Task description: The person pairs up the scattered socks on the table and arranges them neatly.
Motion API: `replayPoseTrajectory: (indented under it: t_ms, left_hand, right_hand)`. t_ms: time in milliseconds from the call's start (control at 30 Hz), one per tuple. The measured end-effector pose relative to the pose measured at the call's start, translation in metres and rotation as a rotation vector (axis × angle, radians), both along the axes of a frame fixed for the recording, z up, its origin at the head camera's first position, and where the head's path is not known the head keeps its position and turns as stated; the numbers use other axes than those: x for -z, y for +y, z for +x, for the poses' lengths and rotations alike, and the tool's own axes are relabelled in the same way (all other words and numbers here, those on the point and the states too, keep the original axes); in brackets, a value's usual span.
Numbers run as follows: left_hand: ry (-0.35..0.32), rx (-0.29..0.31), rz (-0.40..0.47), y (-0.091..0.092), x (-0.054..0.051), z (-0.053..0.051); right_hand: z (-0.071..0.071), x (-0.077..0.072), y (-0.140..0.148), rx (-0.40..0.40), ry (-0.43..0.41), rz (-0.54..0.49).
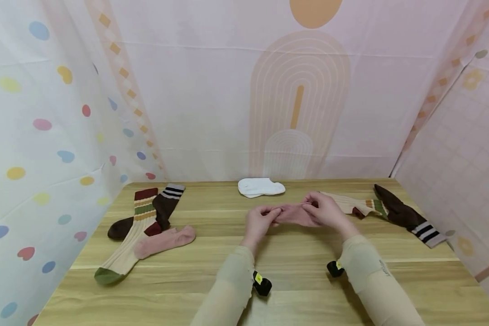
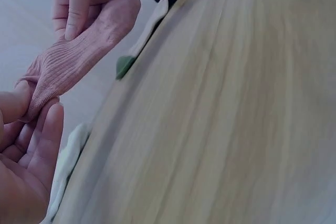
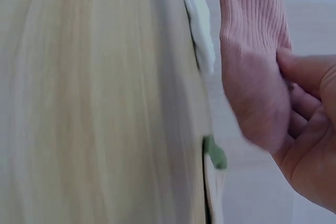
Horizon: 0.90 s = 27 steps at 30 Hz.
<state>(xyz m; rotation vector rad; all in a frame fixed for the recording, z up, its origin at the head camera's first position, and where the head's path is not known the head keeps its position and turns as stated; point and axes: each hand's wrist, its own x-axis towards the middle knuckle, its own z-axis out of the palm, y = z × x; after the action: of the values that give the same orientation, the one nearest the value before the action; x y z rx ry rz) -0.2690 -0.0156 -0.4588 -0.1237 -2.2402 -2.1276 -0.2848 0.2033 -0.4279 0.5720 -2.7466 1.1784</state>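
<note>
Both hands hold a ribbed pink sock [image 1: 295, 215] stretched sideways above the middle of the table, lifted off its surface. My left hand [image 1: 258, 222] pinches the cuff end between thumb and fingers. Farther along, my right hand [image 1: 327, 211] grips the sock's edge between thumb and fingers. In the right wrist view the toe of the pink sock [image 3: 257, 87] hangs free beside the right palm. Behind the hands lies a white sock [image 1: 261, 187], seemingly with another beneath it. A second pink sock [image 1: 165, 243] rests on the left of the table.
On the left, a cream striped sock [image 1: 136, 237] with a green toe overlaps a dark brown sock [image 1: 169, 203]. On the right lie another cream striped sock [image 1: 348, 203] and another dark brown sock [image 1: 403, 215]. Patterned cloth [image 1: 203, 104] hangs behind the wooden table [image 1: 301, 299].
</note>
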Motion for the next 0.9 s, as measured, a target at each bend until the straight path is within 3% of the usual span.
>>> replayPoseTrajectory:
  t_ms: [133, 367, 633, 900]
  left_hand:
    - [-0.006, -0.044, 0.004, -0.010, 0.003, -0.005]
    - [-0.060, -0.145, 0.009, -0.031, 0.009, -0.015]
    - [-0.152, -0.265, -0.076, -0.057, 0.012, -0.021]
    - [-0.186, -0.294, -0.187, -0.066, 0.011, -0.025]
  right_hand:
    - [-0.011, 0.002, -0.016, 0.007, 0.030, 0.049]
    - [-0.024, 0.005, -0.040, -0.039, -0.012, 0.059]
    - [-0.024, 0.011, -0.050, -0.026, 0.028, 0.118]
    - [-0.020, 0.012, -0.060, -0.033, 0.077, 0.222]
